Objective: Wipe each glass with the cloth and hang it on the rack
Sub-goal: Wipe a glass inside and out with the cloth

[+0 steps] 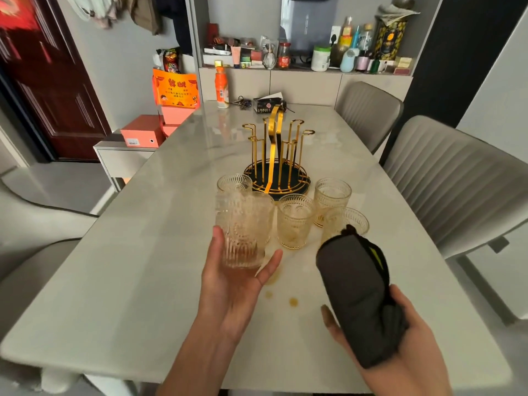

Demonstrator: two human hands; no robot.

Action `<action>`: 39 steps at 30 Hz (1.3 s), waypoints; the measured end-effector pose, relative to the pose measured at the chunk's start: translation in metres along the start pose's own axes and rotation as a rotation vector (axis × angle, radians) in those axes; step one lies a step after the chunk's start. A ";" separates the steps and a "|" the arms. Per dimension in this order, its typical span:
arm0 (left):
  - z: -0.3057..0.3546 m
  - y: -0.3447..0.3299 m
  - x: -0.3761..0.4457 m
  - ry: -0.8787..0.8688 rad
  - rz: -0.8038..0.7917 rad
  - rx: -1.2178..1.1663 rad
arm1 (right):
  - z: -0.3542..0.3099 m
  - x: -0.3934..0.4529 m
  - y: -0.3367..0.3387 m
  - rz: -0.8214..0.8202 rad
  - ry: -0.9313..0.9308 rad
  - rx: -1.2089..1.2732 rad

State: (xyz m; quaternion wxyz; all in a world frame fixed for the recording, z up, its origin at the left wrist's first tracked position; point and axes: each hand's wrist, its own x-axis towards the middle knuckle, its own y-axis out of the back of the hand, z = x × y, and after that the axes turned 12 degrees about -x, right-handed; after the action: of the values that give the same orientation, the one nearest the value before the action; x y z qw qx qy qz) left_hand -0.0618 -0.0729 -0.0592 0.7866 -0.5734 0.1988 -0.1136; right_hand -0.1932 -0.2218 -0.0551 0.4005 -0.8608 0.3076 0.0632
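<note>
Head view: left hand (237, 284) is gripping a ribbed, embossed clear glass (243, 230); right hand (400, 338) is clutching a folded dark cloth (354, 290).

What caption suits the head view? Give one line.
Left hand lifts a glass; right hand holds the cloth before the rack.

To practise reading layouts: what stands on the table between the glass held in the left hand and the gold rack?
In the head view, one more glass stands between the held glass and the rack, just left of the rack's dark base.
</note>
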 end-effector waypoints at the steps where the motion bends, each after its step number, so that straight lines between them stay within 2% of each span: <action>1: 0.001 0.001 0.000 -0.003 0.002 -0.011 | 0.008 0.006 0.005 -0.084 -0.025 -0.159; 3: 0.005 0.000 -0.002 0.025 -0.003 -0.008 | 0.006 0.006 -0.007 -0.251 -0.106 -0.034; 4: 0.005 0.002 -0.002 0.040 0.009 -0.006 | 0.003 0.007 -0.018 -0.248 -0.071 -0.011; 5: 0.005 0.003 -0.001 0.058 0.012 -0.010 | 0.003 0.006 -0.022 -0.161 -0.083 0.039; 6: 0.005 0.003 -0.001 0.070 0.013 -0.007 | 0.006 0.007 -0.019 -0.193 -0.152 0.140; 10: 0.004 0.004 -0.001 0.099 0.038 -0.016 | 0.006 0.001 -0.026 -0.264 -0.002 0.058; 12: 0.004 0.002 -0.002 0.095 0.071 0.024 | 0.003 0.000 -0.034 -0.276 0.098 -0.075; 14: 0.003 0.002 0.000 0.085 0.117 0.106 | -0.002 -0.001 -0.045 -0.259 0.311 -0.285; 17: -0.001 0.003 0.005 0.063 0.141 0.208 | -0.002 0.003 -0.068 -0.264 0.642 -0.780; 20: -0.002 0.001 0.006 0.030 0.167 0.301 | 0.005 0.007 -0.078 -0.354 0.764 -1.133; 23: 0.002 0.000 0.004 -0.030 0.197 0.358 | 0.004 0.006 -0.079 -0.438 0.733 -1.323; 28: 0.007 0.002 0.001 -0.096 0.207 0.395 | -0.009 0.012 -0.081 -0.574 0.635 -1.485; 33: 0.008 -0.001 0.001 -0.143 0.146 0.486 | -0.033 0.019 -0.080 -0.781 0.636 -1.747; 37: 0.003 -0.006 0.001 -0.223 0.065 0.621 | -0.032 0.024 -0.079 -0.876 0.668 -2.018; 39: 0.001 -0.009 0.000 -0.225 0.032 0.658 | -0.028 0.023 -0.076 -0.926 0.610 -2.039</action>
State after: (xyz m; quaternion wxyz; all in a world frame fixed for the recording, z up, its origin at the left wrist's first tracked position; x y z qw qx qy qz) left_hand -0.0607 -0.0747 -0.0504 0.9480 -0.2949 0.0725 -0.0949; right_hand -0.1343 -0.2163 0.0045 -0.5849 -0.7937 -0.1466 -0.0810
